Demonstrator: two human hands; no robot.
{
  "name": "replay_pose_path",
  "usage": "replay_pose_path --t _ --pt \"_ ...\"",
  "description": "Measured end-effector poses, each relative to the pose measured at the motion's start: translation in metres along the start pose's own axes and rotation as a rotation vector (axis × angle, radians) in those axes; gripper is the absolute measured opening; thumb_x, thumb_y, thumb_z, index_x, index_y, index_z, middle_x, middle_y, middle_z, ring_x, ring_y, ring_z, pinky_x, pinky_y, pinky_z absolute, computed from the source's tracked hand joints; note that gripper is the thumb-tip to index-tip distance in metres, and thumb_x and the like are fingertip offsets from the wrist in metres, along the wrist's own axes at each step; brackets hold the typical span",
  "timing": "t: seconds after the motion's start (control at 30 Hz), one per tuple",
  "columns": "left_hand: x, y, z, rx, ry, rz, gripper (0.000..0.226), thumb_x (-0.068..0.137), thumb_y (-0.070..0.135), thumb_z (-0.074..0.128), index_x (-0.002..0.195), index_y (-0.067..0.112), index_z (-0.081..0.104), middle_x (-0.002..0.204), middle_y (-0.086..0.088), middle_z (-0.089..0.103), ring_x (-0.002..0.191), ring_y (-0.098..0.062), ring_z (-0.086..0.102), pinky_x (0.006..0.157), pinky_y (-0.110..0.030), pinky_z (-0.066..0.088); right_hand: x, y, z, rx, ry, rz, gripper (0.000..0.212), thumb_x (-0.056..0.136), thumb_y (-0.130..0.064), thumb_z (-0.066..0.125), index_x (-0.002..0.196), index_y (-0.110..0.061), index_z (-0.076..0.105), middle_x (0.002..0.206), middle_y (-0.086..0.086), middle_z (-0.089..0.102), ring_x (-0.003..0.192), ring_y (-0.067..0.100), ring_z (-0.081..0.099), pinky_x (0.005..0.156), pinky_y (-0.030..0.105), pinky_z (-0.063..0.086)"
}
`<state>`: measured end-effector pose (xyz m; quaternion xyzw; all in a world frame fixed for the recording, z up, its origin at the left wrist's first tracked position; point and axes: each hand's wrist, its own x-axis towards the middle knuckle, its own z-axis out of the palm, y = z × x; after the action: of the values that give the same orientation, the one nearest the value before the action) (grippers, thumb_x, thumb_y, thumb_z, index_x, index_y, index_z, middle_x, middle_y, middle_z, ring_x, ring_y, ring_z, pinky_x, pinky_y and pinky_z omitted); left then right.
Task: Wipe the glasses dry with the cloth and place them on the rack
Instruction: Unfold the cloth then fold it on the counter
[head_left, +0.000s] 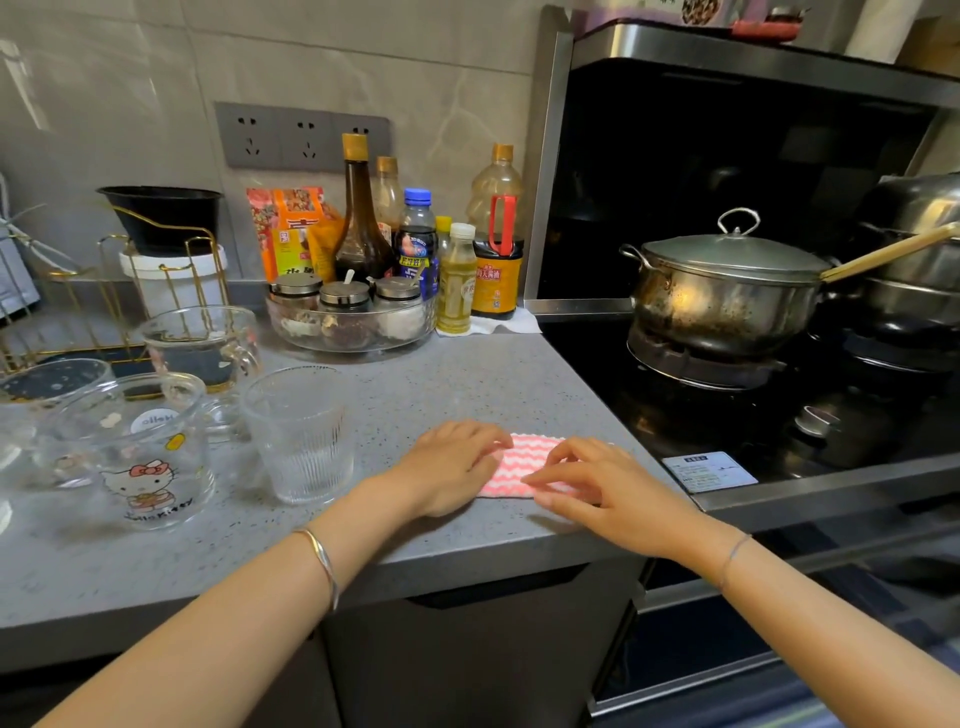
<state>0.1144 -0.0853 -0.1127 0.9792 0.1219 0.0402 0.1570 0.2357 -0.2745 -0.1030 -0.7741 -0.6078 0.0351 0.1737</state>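
A pink-and-white striped cloth (522, 462) lies flat on the grey counter near its front edge. My left hand (452, 465) rests on the cloth's left end, fingers loosely bent. My right hand (597, 480) lies over its right end with the fingertips touching the fabric. To the left stand a ribbed tumbler (301, 434), a cartoon-cat glass mug (137, 452), a clear handled mug (205, 348) behind them and another glass (36, 405) at the far left. A gold wire rack (111, 296) stands at the back left with no glasses on it.
Sauce bottles (363, 218) and a clear tray of spice jars (350, 319) line the back wall. A white tub (174, 280) with a black bowl on top sits behind the rack. To the right, a stove carries a steel pot (727, 296) with a wooden handle.
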Motion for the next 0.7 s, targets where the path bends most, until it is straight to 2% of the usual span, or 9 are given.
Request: replay_pose_path --t 0.07,0.13,0.2,0.27,0.33,0.4,0.53,0.6,0.7 --pt "-0.005 0.003 -0.005 0.034 -0.003 -0.029 0.039 0.105 0.037 0.024 0.139 0.029 0.041 0.141 -0.001 0.042 0.130 -0.020 0.036 0.108 -0.036 0.027 0.001 0.001 -0.001 -0.022 0.001 -0.022 0.039 0.095 -0.052 0.038 0.124 -0.040 0.060 0.122 -0.018 0.050 0.113 -0.006 0.036 0.107 0.026 0.024" --pt "-0.010 0.005 -0.010 0.064 0.006 -0.063 0.040 0.105 0.037 0.021 0.137 0.025 0.044 0.129 -0.005 0.046 0.121 -0.022 0.041 0.102 -0.035 0.031 0.003 0.005 -0.004 -0.070 -0.009 -0.016 0.044 0.095 -0.055 0.031 0.127 -0.040 0.057 0.131 -0.020 0.050 0.122 -0.010 0.032 0.117 0.034 0.010" --pt "-0.014 0.004 -0.014 0.027 0.007 -0.082 0.041 0.105 0.036 0.022 0.132 0.020 0.049 0.119 -0.007 0.050 0.114 -0.023 0.045 0.096 -0.035 0.035 0.005 0.009 -0.005 -0.106 -0.005 0.010 0.055 0.088 -0.062 0.023 0.129 -0.041 0.055 0.139 -0.021 0.046 0.132 -0.009 0.027 0.119 0.041 -0.001" --pt "-0.020 0.002 -0.015 -0.024 0.009 -0.073 0.043 0.105 0.036 0.025 0.123 0.014 0.056 0.113 -0.008 0.054 0.109 -0.023 0.048 0.091 -0.034 0.037 0.005 0.007 -0.004 -0.069 0.045 -0.015 0.054 0.086 -0.065 0.030 0.126 -0.040 0.058 0.138 -0.020 0.048 0.133 -0.005 0.032 0.119 0.041 0.008" --pt "-0.028 0.000 -0.013 -0.023 0.026 -0.051 0.043 0.105 0.038 0.027 0.119 0.013 0.059 0.104 -0.004 0.052 0.105 -0.021 0.048 0.086 -0.032 0.036 0.003 -0.003 0.000 0.038 0.095 -0.087 0.050 0.083 -0.065 0.045 0.119 -0.037 0.064 0.128 -0.021 0.055 0.123 -0.007 0.042 0.112 0.027 0.025" --pt "-0.034 -0.002 -0.011 -0.026 0.047 -0.004 0.041 0.105 0.037 0.029 0.122 0.018 0.061 0.106 0.001 0.049 0.109 -0.017 0.045 0.090 -0.032 0.035 0.001 -0.014 0.006 0.116 0.095 -0.134 0.044 0.079 -0.062 0.059 0.112 -0.035 0.069 0.116 -0.022 0.061 0.112 -0.006 0.050 0.099 0.018 0.037" --pt "-0.041 -0.009 -0.007 -0.073 0.070 0.149 0.038 0.103 0.039 0.035 0.130 0.026 0.059 0.131 0.009 0.057 0.121 -0.011 0.045 0.106 -0.036 0.035 -0.002 -0.024 0.017 0.134 0.073 -0.140 0.038 0.074 -0.058 0.068 0.104 -0.034 0.072 0.109 -0.022 0.063 0.103 -0.004 0.056 0.088 0.025 0.049" --pt "-0.041 -0.012 -0.005 -0.086 0.053 0.158 0.040 0.102 0.045 0.037 0.129 0.029 0.060 0.128 0.008 0.060 0.117 -0.011 0.050 0.104 -0.038 0.039 -0.003 -0.022 0.020 0.137 0.091 -0.143 0.033 0.075 -0.053 0.069 0.102 -0.033 0.073 0.109 -0.022 0.064 0.103 -0.004 0.056 0.087 0.026 0.050" --pt "-0.045 -0.012 -0.006 -0.148 0.030 0.137 0.055 0.088 0.071 0.040 0.126 0.037 0.060 0.122 0.014 0.060 0.111 -0.005 0.050 0.099 -0.034 0.043 -0.008 -0.025 0.022 0.295 0.145 -0.101 0.025 0.079 -0.043 0.069 0.096 -0.027 0.077 0.101 -0.017 0.071 0.096 -0.001 0.063 0.085 0.026 0.052"
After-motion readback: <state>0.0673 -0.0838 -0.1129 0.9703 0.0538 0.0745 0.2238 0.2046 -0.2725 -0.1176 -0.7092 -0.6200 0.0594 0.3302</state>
